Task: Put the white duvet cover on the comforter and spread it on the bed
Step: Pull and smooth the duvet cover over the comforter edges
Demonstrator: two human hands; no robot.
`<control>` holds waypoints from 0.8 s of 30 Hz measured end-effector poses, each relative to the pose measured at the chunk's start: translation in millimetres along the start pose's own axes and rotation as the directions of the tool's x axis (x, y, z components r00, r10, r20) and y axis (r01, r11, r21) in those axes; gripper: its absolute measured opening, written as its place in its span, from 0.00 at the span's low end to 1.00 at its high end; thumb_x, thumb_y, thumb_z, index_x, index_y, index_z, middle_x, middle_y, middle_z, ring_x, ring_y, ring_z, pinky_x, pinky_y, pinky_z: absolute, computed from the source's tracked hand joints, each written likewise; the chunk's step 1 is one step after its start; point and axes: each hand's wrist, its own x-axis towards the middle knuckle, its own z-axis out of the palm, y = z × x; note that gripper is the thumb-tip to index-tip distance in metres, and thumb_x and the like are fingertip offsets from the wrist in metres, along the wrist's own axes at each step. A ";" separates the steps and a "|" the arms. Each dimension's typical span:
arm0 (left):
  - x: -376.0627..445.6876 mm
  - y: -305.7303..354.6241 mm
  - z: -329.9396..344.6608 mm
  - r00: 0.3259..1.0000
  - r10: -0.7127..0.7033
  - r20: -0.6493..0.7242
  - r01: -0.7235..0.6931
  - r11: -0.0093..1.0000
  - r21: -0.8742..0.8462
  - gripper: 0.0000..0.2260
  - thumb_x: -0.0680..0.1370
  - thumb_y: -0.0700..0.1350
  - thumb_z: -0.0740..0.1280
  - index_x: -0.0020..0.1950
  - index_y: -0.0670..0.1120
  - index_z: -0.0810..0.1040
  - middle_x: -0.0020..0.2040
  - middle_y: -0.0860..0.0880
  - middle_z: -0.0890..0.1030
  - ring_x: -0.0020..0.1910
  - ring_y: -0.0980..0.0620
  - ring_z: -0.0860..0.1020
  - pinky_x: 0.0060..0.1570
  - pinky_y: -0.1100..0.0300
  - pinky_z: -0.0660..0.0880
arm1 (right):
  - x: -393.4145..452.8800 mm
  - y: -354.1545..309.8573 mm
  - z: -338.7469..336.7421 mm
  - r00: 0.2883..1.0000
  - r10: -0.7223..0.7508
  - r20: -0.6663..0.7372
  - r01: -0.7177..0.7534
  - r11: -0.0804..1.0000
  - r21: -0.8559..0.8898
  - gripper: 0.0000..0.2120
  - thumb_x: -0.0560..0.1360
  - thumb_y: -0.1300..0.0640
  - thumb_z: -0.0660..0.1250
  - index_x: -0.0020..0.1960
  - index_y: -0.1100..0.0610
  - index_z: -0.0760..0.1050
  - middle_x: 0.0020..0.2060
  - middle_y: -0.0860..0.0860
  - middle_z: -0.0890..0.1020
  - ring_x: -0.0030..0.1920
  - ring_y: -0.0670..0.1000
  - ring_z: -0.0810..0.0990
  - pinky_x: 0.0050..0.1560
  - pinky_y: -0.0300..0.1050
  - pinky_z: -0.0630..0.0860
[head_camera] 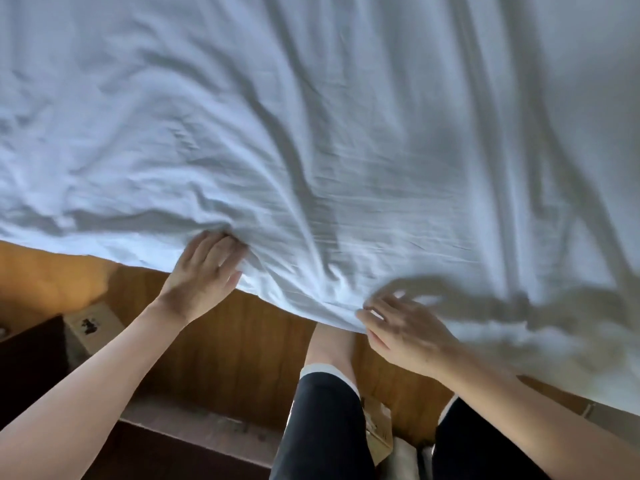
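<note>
The white duvet cover [311,116] fills most of the view, spread wrinkled across the bed, its near edge hanging over the wooden bed frame [242,341]. The left hand [204,275] bunches a fold at that edge, fingers [225,244] curled into the cloth. The right hand [405,334] — blurred — pinches the hem with curled fingers.

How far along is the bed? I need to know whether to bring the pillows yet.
Done, it seems: the white duvet cover already lies spread across the bed, though I cannot see the comforter inside. In hand: the left hand grips a bunch of fabric at the near edge and the right hand pinches the hem. Left: deep creases and the bunched edge by the wooden bed frame need smoothing.
</note>
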 end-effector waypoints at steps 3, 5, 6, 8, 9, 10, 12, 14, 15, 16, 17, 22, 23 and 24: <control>14.2 -8.6 4.3 0.996 -0.030 -0.085 0.030 1.000 0.001 0.10 0.77 0.45 0.66 0.54 0.40 0.77 0.50 0.40 0.79 0.52 0.39 0.78 0.59 0.45 0.73 | 56.3 -36.6 26.0 0.999 0.001 -0.038 -0.002 1.000 -0.018 0.19 0.70 0.51 0.72 0.57 0.59 0.75 0.53 0.56 0.78 0.51 0.56 0.77 0.46 0.52 0.79; 19.7 -10.4 9.8 0.993 -0.035 -0.109 0.033 0.999 -0.027 0.09 0.76 0.45 0.66 0.50 0.40 0.78 0.48 0.40 0.80 0.49 0.39 0.79 0.57 0.45 0.74 | 91.1 -60.8 45.2 0.998 0.053 0.028 -0.050 0.995 -0.084 0.31 0.66 0.44 0.75 0.62 0.60 0.71 0.58 0.58 0.76 0.56 0.58 0.76 0.53 0.54 0.76; 19.9 -11.3 12.5 0.994 -0.036 -0.105 0.031 0.998 -0.045 0.09 0.76 0.46 0.67 0.50 0.40 0.78 0.48 0.40 0.80 0.49 0.39 0.79 0.58 0.45 0.74 | 106.5 -70.7 52.1 0.994 0.102 0.030 -0.097 0.986 -0.136 0.31 0.65 0.47 0.74 0.63 0.60 0.71 0.58 0.59 0.76 0.54 0.58 0.77 0.52 0.54 0.76; 19.0 -12.8 14.9 0.995 -0.037 -0.096 0.030 0.996 -0.083 0.10 0.76 0.46 0.69 0.48 0.40 0.80 0.48 0.41 0.80 0.50 0.39 0.79 0.61 0.45 0.72 | 129.5 -79.7 61.8 0.980 0.190 -0.052 -0.197 0.954 -0.226 0.20 0.69 0.59 0.67 0.59 0.61 0.72 0.52 0.60 0.76 0.47 0.58 0.77 0.45 0.52 0.76; 18.3 -13.2 14.0 0.994 -0.039 -0.097 0.029 0.994 -0.107 0.09 0.76 0.46 0.69 0.48 0.40 0.80 0.48 0.41 0.80 0.50 0.40 0.79 0.61 0.46 0.72 | 135.8 -78.6 65.8 0.971 0.212 -0.110 -0.235 0.933 -0.272 0.14 0.71 0.64 0.63 0.57 0.61 0.73 0.50 0.60 0.77 0.44 0.57 0.77 0.43 0.51 0.76; 18.7 -13.1 12.8 0.993 -0.039 -0.112 0.025 0.992 -0.128 0.08 0.77 0.45 0.69 0.47 0.40 0.81 0.48 0.41 0.80 0.49 0.40 0.79 0.60 0.48 0.71 | 138.7 -74.0 67.5 0.962 0.214 -0.166 -0.255 0.925 -0.283 0.12 0.72 0.66 0.60 0.54 0.61 0.75 0.48 0.60 0.78 0.41 0.57 0.77 0.40 0.50 0.75; 19.8 -14.0 9.3 0.991 -0.040 -0.129 0.017 0.984 -0.175 0.07 0.79 0.42 0.66 0.47 0.40 0.81 0.47 0.42 0.80 0.47 0.40 0.79 0.58 0.51 0.71 | 137.9 -62.5 69.7 0.953 0.190 -0.236 -0.245 0.941 -0.234 0.10 0.72 0.67 0.62 0.50 0.59 0.77 0.43 0.58 0.80 0.38 0.56 0.79 0.36 0.48 0.76; 17.1 -17.2 9.2 0.994 -0.039 -0.104 0.015 0.973 -0.231 0.09 0.79 0.44 0.64 0.50 0.40 0.81 0.48 0.41 0.80 0.48 0.40 0.79 0.58 0.51 0.70 | 134.9 -56.2 66.5 0.958 0.156 -0.239 -0.202 0.962 -0.181 0.10 0.68 0.67 0.67 0.49 0.58 0.77 0.38 0.56 0.81 0.32 0.55 0.80 0.30 0.46 0.76; 14.1 -17.9 9.8 0.997 -0.033 -0.072 0.013 0.966 -0.257 0.12 0.79 0.48 0.65 0.53 0.40 0.81 0.51 0.41 0.80 0.52 0.39 0.78 0.61 0.51 0.69 | 134.4 -54.2 64.1 0.965 0.140 -0.222 -0.174 0.975 -0.138 0.11 0.66 0.67 0.69 0.48 0.58 0.77 0.35 0.54 0.81 0.29 0.54 0.80 0.28 0.44 0.75; 10.2 -16.8 11.1 0.999 -0.018 -0.038 0.007 0.959 -0.282 0.18 0.77 0.52 0.66 0.57 0.39 0.80 0.54 0.40 0.79 0.56 0.39 0.76 0.65 0.50 0.66 | 133.7 -53.8 60.5 0.968 0.145 -0.202 -0.160 0.985 -0.061 0.09 0.66 0.66 0.70 0.46 0.58 0.77 0.32 0.52 0.80 0.28 0.54 0.80 0.27 0.43 0.73; 6.5 -13.3 12.1 1.000 0.004 -0.014 -0.008 0.952 -0.306 0.23 0.74 0.55 0.68 0.60 0.38 0.78 0.57 0.39 0.78 0.61 0.38 0.75 0.69 0.48 0.64 | 132.3 -55.1 55.5 0.971 0.147 -0.188 -0.147 0.989 0.018 0.05 0.69 0.64 0.69 0.44 0.58 0.78 0.31 0.51 0.80 0.28 0.54 0.79 0.26 0.42 0.73; -3.4 7.0 16.2 0.986 0.027 -0.164 -0.081 0.938 -0.336 0.18 0.71 0.42 0.67 0.60 0.41 0.75 0.54 0.41 0.82 0.53 0.41 0.79 0.53 0.47 0.76 | 114.4 -76.2 34.4 0.985 0.087 -0.150 -0.046 0.964 0.261 0.08 0.77 0.58 0.62 0.44 0.59 0.77 0.33 0.49 0.81 0.30 0.49 0.79 0.31 0.40 0.74; -5.5 4.4 13.8 0.986 -0.009 -0.165 -0.046 0.944 -0.326 0.17 0.67 0.36 0.67 0.56 0.41 0.78 0.50 0.42 0.83 0.46 0.43 0.79 0.44 0.51 0.77 | 110.9 -76.3 33.3 0.989 0.038 -0.143 0.000 0.966 0.258 0.03 0.76 0.59 0.64 0.45 0.58 0.75 0.33 0.49 0.81 0.30 0.49 0.79 0.31 0.40 0.74; -9.1 1.0 11.3 0.987 -0.053 -0.151 0.002 0.948 -0.319 0.18 0.63 0.32 0.66 0.51 0.40 0.80 0.46 0.44 0.83 0.40 0.44 0.78 0.37 0.54 0.76 | 110.0 -73.0 33.6 0.992 -0.004 -0.124 0.033 0.972 0.231 0.03 0.75 0.61 0.67 0.46 0.57 0.73 0.32 0.49 0.80 0.29 0.49 0.78 0.31 0.39 0.74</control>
